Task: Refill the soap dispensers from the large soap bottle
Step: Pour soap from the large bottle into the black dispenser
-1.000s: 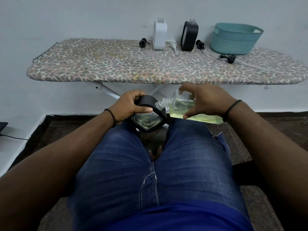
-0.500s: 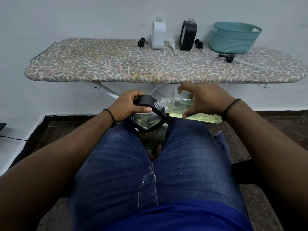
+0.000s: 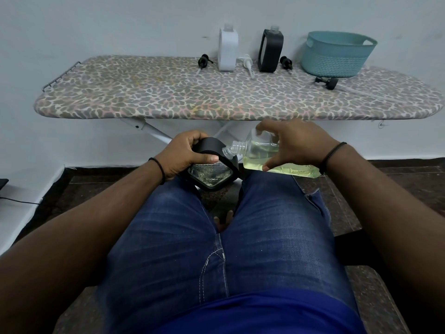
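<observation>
We sit before a leopard-print ironing board (image 3: 168, 97) with our knees in blue jeans (image 3: 240, 237) below it. Our left hand (image 3: 183, 155) curls around a black-framed soap dispenser (image 3: 212, 169), thumb across its near face and fingers wrapped over the top, holding it tilted above our left knee. Our right hand (image 3: 293, 145) grasps the large soap bottle (image 3: 265, 157) from above, fingers on the far side and thumb on the near side; the clear bottle lies almost on its side with yellow-green soap pooled along its lower wall. Its uncapped threaded neck points left and touches, or nearly touches, the dispenser's upper right corner; we cannot tell whether soap is running. On the board, along its far edge near the wall, a white dispenser (image 3: 226, 50) and a second black dispenser (image 3: 269, 50) stand upright and uncapped, well apart from our hands. A black pump head (image 3: 204, 61) lies just left of the white one, a white pump head (image 3: 248, 65) lies between the two dispensers, and another black pump head (image 3: 286, 62) lies just right of the black one. A teal basket (image 3: 337, 54) stands toward the board's far right corner, with one more black pump (image 3: 326, 81) lying in front of it.
</observation>
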